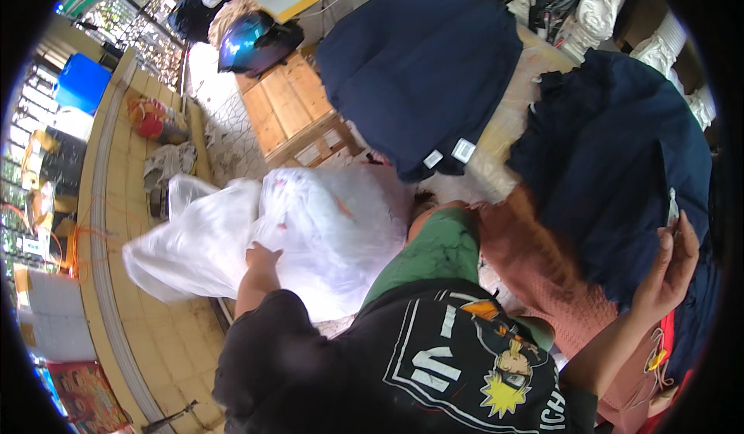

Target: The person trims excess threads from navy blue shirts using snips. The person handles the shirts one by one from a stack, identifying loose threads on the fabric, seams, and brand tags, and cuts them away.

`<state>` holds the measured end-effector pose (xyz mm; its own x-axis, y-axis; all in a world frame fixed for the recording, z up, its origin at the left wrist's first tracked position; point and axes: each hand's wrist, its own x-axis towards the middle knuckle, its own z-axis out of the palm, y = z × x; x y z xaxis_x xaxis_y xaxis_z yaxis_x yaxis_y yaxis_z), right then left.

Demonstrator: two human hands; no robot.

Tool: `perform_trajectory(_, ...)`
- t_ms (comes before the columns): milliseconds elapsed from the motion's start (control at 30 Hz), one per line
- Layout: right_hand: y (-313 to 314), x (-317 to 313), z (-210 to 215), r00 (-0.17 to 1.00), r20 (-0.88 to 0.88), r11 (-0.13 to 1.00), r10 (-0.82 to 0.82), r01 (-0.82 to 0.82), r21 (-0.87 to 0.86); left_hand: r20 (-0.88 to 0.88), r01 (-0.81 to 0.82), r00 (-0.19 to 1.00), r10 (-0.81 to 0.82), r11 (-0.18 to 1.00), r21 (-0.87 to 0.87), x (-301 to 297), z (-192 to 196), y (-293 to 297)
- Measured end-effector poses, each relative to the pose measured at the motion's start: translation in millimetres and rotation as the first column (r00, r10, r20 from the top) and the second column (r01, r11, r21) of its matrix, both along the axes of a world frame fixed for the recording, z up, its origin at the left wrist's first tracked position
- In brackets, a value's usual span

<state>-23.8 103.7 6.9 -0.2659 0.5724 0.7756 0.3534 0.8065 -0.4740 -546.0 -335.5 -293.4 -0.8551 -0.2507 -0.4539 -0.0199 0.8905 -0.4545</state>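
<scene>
A large translucent white plastic bag (pixel 333 232), bulging with pale contents, stands on the floor left of my knees. Its loose part (pixel 186 240) spreads further left. My left hand (pixel 263 257) is closed on the plastic at the bag's near side. On the right, my right hand (pixel 673 271) is raised over a navy fabric pile (pixel 604 170). Its thumb and fingertips pinch a slim dark object with a whitish end (pixel 673 204); its exact kind is unclear. Another navy cloth stack (pixel 418 70), with two white labels at its edge, lies ahead of me.
A wooden crate (pixel 287 105) carries a helmet with a shiny blue visor (pixel 252 43). Reddish-brown cloth (pixel 535 256) drapes beside my right leg. A tiled ledge (pixel 116 225) curves along the left, with a red bundle (pixel 159 120) on it. White ribbed ducts (pixel 597 15) stand at the far right.
</scene>
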Motion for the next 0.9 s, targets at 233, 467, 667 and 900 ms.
perform_trajectory(233,-40,-4,26,0.998,-0.033,0.996,0.049,-0.046,0.074,-0.206,0.055,0.975,0.086,0.801,0.596,54,-50,-2)
perform_trajectory(467,-86,11,68,0.983,-0.127,0.988,-0.135,0.143,0.054,-0.05,-0.134,0.989,0.141,0.982,0.13,-46,-98,34)
perform_trajectory(667,-172,69,106,-0.028,0.302,0.127,0.953,-0.867,-0.482,-0.593,0.61,0.479,-0.647,-0.24,0.755,22,122,318)
perform_trajectory(900,-220,112,148,0.18,0.509,0.342,0.842,-0.907,-0.245,-0.805,0.333,0.005,-0.593,-0.759,0.56,248,321,421)
